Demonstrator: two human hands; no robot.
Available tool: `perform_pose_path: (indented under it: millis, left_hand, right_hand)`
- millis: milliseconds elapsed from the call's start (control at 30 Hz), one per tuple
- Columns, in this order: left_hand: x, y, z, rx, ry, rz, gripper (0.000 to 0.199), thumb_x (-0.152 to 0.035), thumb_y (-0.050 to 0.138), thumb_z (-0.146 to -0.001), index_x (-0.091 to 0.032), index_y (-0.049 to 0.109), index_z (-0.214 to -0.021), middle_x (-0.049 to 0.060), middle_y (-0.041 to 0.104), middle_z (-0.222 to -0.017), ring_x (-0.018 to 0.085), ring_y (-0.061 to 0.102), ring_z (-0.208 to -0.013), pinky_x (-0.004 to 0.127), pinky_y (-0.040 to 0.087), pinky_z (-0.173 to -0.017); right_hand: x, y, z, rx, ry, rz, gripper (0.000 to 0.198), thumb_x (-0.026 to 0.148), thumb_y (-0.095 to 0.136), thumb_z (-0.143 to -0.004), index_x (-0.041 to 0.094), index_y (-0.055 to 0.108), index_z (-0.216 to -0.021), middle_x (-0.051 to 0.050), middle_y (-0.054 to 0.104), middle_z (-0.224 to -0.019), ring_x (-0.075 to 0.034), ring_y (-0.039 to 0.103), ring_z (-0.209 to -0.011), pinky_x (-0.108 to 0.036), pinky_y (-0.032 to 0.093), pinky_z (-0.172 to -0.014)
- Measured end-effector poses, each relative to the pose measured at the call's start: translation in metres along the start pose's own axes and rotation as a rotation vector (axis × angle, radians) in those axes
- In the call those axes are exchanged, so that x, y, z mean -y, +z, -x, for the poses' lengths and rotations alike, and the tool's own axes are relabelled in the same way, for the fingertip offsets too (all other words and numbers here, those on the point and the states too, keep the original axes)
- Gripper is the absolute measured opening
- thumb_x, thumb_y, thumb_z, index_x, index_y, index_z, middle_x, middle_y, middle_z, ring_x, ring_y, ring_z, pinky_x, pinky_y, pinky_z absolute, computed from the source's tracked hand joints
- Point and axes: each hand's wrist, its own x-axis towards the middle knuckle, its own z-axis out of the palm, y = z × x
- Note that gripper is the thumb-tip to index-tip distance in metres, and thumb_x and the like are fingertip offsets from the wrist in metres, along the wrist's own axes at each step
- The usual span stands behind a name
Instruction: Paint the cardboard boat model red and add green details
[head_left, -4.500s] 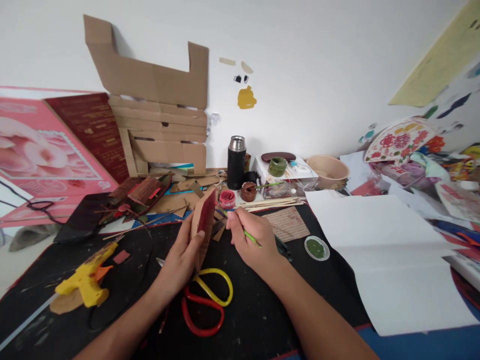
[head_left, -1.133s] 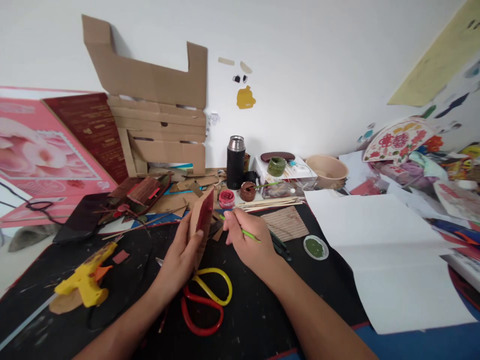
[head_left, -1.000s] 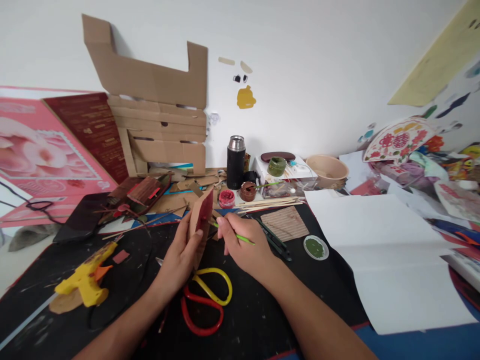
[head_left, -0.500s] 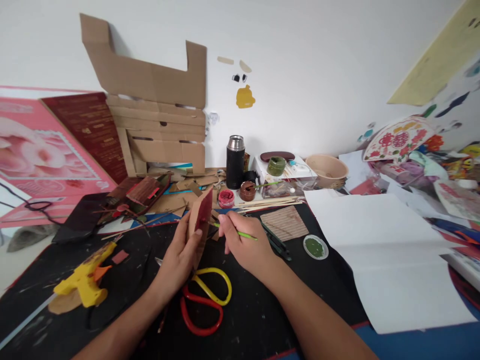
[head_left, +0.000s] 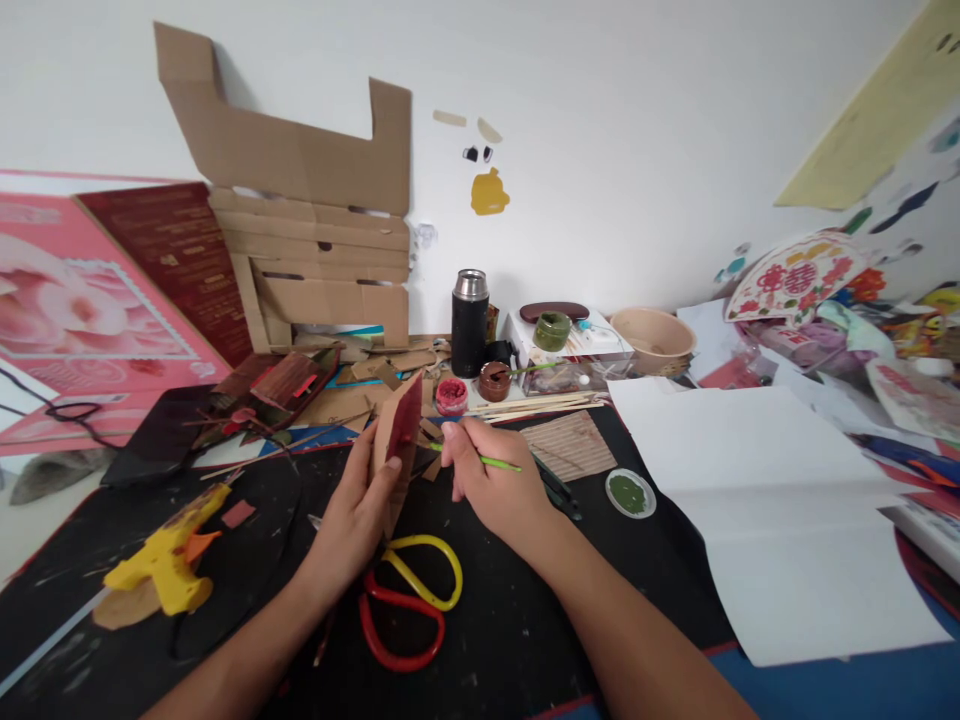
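Note:
My left hand [head_left: 360, 500] grips a folded piece of cardboard [head_left: 401, 425], tilted upright, its right face partly covered in dark red paint. Pinched in my right hand [head_left: 495, 480] is a thin green paintbrush [head_left: 501, 464], its tip pointing left at the painted face; whether the bristles touch it I cannot tell. Scissors [head_left: 405, 600] with one yellow and one red handle lie just below the cardboard, their blades mostly hidden by my left hand. Beyond my hands stand an open jar of red paint [head_left: 451, 397] and a jar of brown paint [head_left: 494, 382] with a brush across it.
A yellow glue gun [head_left: 165, 555] lies at the left. To the right are a lid with green paint [head_left: 630, 494], corrugated cardboard [head_left: 570, 445] and white paper [head_left: 750, 520]. A black thermos [head_left: 469, 325] and a beige bowl [head_left: 654, 338] stand along the wall.
My right hand and the brush have shifted slightly right, away from the cardboard. My left hand still holds the cardboard in nearly the same place.

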Motion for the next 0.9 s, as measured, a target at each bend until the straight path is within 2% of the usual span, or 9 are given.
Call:
perform_pose_path:
  millis: [167, 267, 400, 600, 900]
  left_hand:
    - [-0.002, 0.0, 0.0, -0.012, 0.003, -0.018, 0.072, -0.055, 0.056, -0.104, -0.023, 0.045, -0.167, 0.013, 0.052, -0.174, 0.034, 0.045, -0.162, 0.052, 0.029, -0.136]
    - [-0.006, 0.0, 0.0, -0.028, -0.023, 0.021, 0.072, -0.057, 0.057, -0.103, -0.023, 0.047, -0.166, 0.012, 0.052, -0.174, 0.035, 0.044, -0.163, 0.053, 0.028, -0.136]
    - [-0.01, -0.001, 0.0, -0.05, -0.047, 0.049, 0.071, -0.056, 0.057, -0.102, -0.024, 0.05, -0.165, 0.01, 0.057, -0.17, 0.036, 0.048, -0.16, 0.054, 0.034, -0.134]
    - [-0.01, -0.004, -0.001, -0.063, -0.057, 0.023, 0.065, -0.055, 0.058, -0.103, -0.027, 0.054, -0.161, 0.006, 0.056, -0.171, 0.034, 0.042, -0.164, 0.052, 0.027, -0.137]
    - [-0.001, -0.006, -0.002, -0.098, -0.039, 0.068, 0.062, -0.058, 0.058, -0.105, -0.034, 0.055, -0.163, 0.001, 0.059, -0.169, 0.032, 0.048, -0.16, 0.048, 0.03, -0.136]
  right_hand:
    - [-0.002, -0.003, -0.001, -0.083, -0.034, 0.048, 0.044, 0.046, 0.045, -0.116, 0.025, 0.061, -0.08, 0.003, 0.061, -0.054, -0.017, 0.067, -0.053, -0.029, 0.05, -0.065]
    - [-0.002, -0.003, -0.002, -0.059, 0.031, -0.04, 0.047, 0.05, 0.045, -0.116, 0.025, 0.06, -0.079, 0.005, 0.057, -0.048, -0.015, 0.063, -0.046, -0.027, 0.049, -0.06]
    - [-0.005, 0.0, -0.003, -0.057, 0.113, -0.175, 0.052, 0.06, 0.046, -0.115, 0.025, 0.059, -0.078, 0.007, 0.051, -0.044, -0.014, 0.06, -0.04, -0.024, 0.047, -0.051]
    - [-0.007, -0.001, -0.005, -0.056, 0.117, -0.228, 0.051, 0.062, 0.052, -0.112, 0.023, 0.064, -0.082, 0.002, 0.067, -0.056, -0.013, 0.064, -0.048, -0.021, 0.047, -0.048]
    - [-0.006, -0.002, -0.007, 0.051, 0.185, -0.424, 0.039, 0.056, 0.062, -0.106, 0.02, 0.07, -0.094, -0.001, 0.073, -0.079, -0.012, 0.073, -0.058, -0.018, 0.048, -0.045]
